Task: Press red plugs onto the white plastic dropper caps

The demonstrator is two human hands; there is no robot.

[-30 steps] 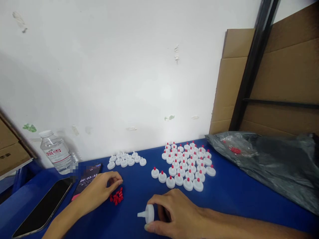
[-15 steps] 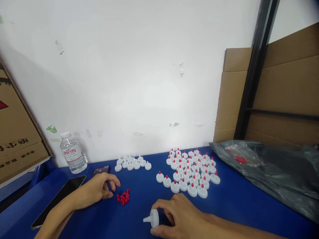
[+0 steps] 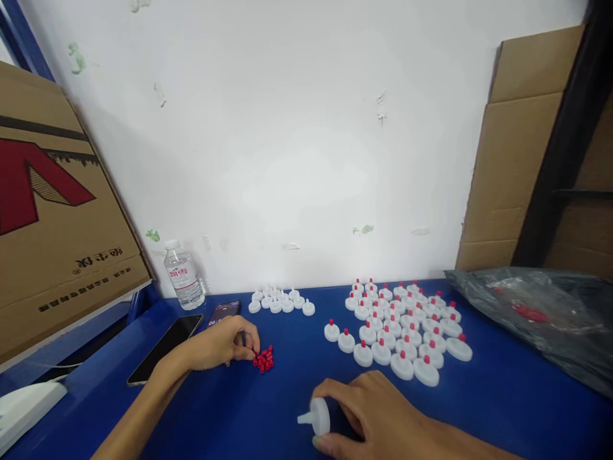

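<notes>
My right hand (image 3: 378, 415) grips a white nozzle cap (image 3: 320, 416) by its round base between thumb and forefinger, with the bare spout pointing left. My left hand (image 3: 225, 342) is at the edge of a small pile of red tip caps (image 3: 265, 361), its thumb and forefinger closed on one red tip cap at the pile's left side. Behind the pile stand several white nozzle caps (image 3: 287, 305) with bare spouts. To the right is a large group of white nozzle caps (image 3: 401, 364) with red tips on them.
A black phone (image 3: 167, 348) and a second phone (image 3: 224, 312) with a lit screen lie at left. A water bottle (image 3: 184, 278) stands by the wall. A grey plastic bag (image 3: 541, 326) lies at right; a printed cardboard box (image 3: 62, 255) leans at far left. The table (image 3: 287, 396) is blue.
The camera view has swung to the left. My left hand has reached the red tip caps and its fingers have closed at the pile. My right hand still holds the white nozzle cap.
</notes>
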